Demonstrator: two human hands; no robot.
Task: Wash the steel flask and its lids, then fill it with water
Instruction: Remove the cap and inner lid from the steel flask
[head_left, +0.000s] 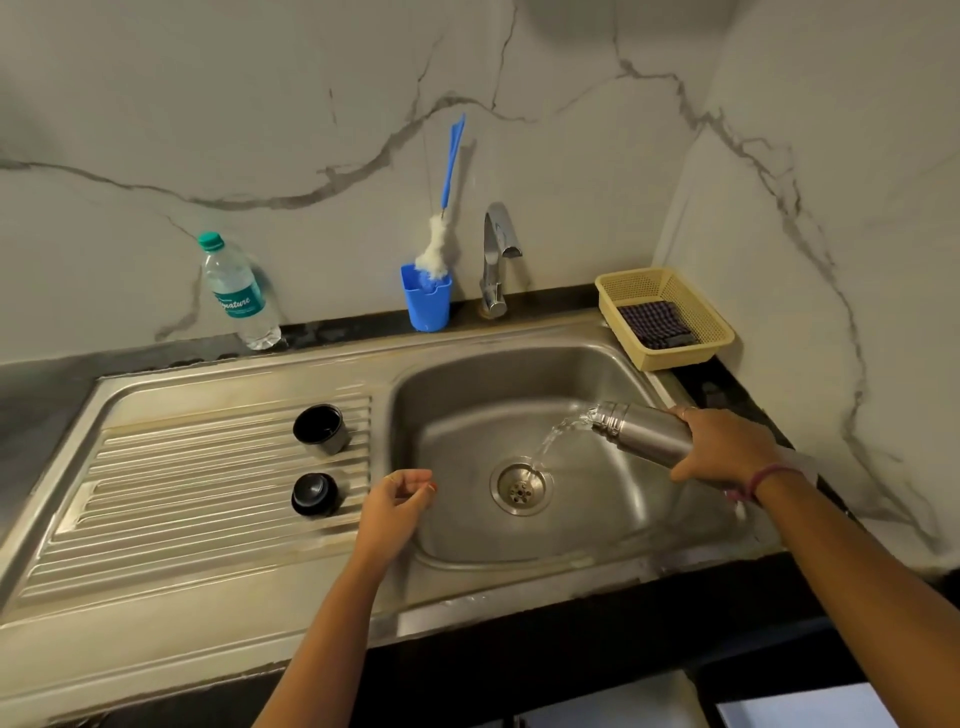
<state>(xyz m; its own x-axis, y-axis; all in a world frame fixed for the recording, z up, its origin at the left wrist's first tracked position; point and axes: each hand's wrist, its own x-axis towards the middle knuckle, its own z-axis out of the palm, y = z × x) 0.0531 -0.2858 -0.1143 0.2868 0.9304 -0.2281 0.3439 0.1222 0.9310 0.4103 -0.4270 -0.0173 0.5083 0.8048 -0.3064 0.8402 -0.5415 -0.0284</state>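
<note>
Flask (644, 431) tipped over the sink (467, 384), water poured toward the drain (521, 489).

The left hand (395, 506) is held empty, fingers loosely curled, at the basin's left edge, well apart from the flask. The flask is gripped round its body by the right hand (722, 447), mouth pointed left and down. Two black lids (315, 495) (321, 428) are seen on the drainboard, left of the left hand. Farther back on the bench are a brush (439, 244) in a blue cup (427, 299), a tap (496, 260), a basket (660, 283) and a bottle (236, 293).
</note>
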